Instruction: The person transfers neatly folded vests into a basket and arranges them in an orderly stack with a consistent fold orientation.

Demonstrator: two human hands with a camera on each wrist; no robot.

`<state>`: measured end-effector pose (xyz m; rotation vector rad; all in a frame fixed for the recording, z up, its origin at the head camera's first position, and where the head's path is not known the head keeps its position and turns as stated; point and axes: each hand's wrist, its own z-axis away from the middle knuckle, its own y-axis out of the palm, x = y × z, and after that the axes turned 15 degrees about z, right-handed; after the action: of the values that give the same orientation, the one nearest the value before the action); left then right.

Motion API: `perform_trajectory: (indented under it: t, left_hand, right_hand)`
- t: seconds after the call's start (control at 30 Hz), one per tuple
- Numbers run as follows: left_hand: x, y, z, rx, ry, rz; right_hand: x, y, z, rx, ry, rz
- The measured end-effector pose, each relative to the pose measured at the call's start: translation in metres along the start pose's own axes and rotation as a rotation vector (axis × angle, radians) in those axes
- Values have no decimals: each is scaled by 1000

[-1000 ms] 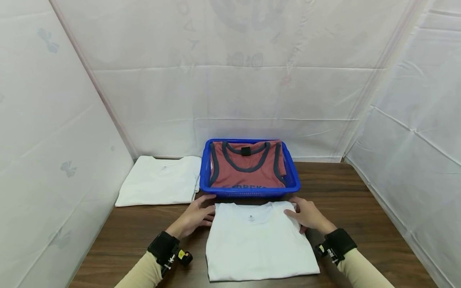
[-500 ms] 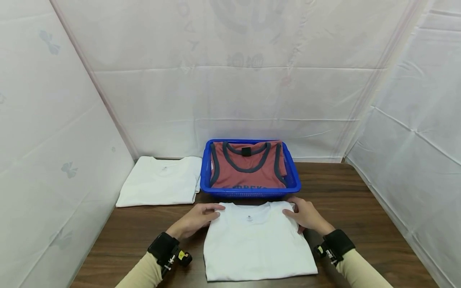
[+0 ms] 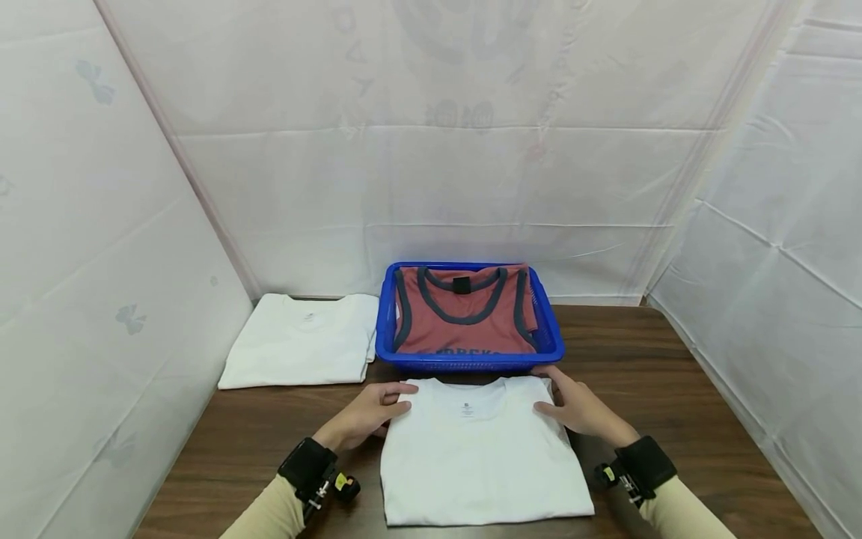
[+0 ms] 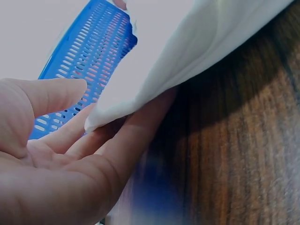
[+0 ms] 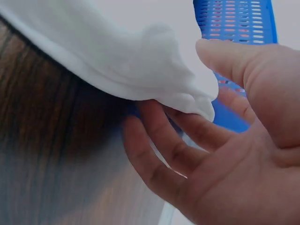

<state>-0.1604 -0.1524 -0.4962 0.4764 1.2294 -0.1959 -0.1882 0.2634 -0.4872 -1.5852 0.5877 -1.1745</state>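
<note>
Slippage is the risk we judge likeliest: the folded white shirt (image 3: 485, 464) lies toward the near edge of the bench (image 3: 680, 419), and the left hand (image 3: 367, 412) has spread fingers under one upper corner, thumb clear of the cloth. The right hand (image 3: 584, 408) is likewise spread beneath the other; whether its thumb touches, we cannot tell. Lifted with so little clamping, the layers could slide or unfold, and the rim of the blue basket (image 3: 465, 363), just beyond the collar, could snag them. Some fingertips vanish under the cloth, the rim partly hides the lettering on the red tank top (image 3: 465, 335), and we find the bench's near edge cut off.
</note>
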Motion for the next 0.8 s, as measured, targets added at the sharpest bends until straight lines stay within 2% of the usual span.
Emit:
perform_trajectory:
  t: [0.17,0.27,0.4,0.5,0.63,0.8]
  left_hand:
    - [0,0,2,-28,-4,2]
    - [0,-1,3,-46,-4,-10]
    - [1,-2,3,-48,0,-14]
    - [1,-3,3,-24,1,-6]
    - [2,-4,2,4,-6,10]
    - [1,-5,1,-1,0,3]
  right_hand:
    - [0,-4,7,20,-128,1]
    - [-1,-3,10,13,-168,6]
    - [-2,-1,9,16,-151,26]
    - [-2,2,5,48,-112,15]
    - [-2,5,3,89,-84,-36]
    - [-1,6,1,83,-92,-77]
